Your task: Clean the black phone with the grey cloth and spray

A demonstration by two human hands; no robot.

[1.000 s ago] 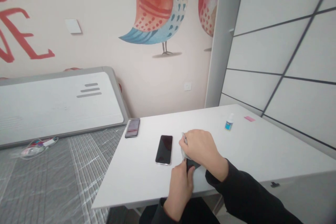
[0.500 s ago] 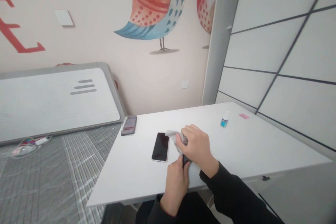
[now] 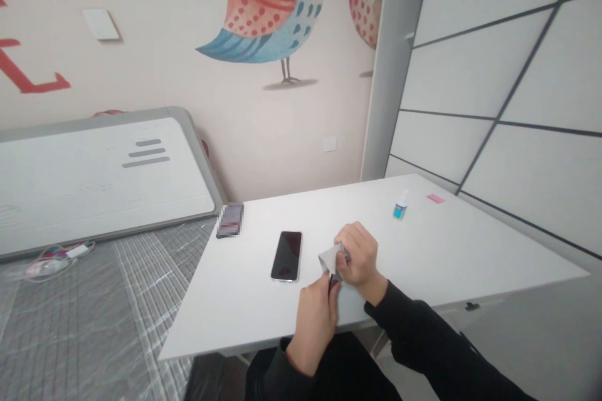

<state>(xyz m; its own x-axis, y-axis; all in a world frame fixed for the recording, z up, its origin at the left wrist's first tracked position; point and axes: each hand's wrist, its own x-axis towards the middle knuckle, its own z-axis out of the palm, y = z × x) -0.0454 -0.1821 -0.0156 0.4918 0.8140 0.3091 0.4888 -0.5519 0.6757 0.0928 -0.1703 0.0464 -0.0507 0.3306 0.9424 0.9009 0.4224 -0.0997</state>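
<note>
My right hand (image 3: pixel 358 258) is closed round a pale grey cloth (image 3: pixel 330 258), whose loose corner sticks out to the left. Just below it, my left hand (image 3: pixel 316 314) grips a small dark object (image 3: pixel 333 281). Fingers and cloth cover most of that object, so its kind cannot be made out. The cloth touches its upper end. Both hands are above the near part of the white table (image 3: pixel 235 313). Left of the cloth, a black-screened smartphone (image 3: pixel 286 255) lies face up in a clear case.
A small white bottle with a blue label (image 3: pixel 400 208) stands at the back right, near a pink slip (image 3: pixel 436 198). A blurred-out dark item (image 3: pixel 230 220) lies at the table's left edge. White panels (image 3: pixel 536 188) border the right side; a whiteboard (image 3: pixel 103 182) leans at left.
My right hand has turned and moved slightly right and away from the phone, drawing the cloth's loose end with it. My left hand keeps its grip. The camera view has shifted a little.
</note>
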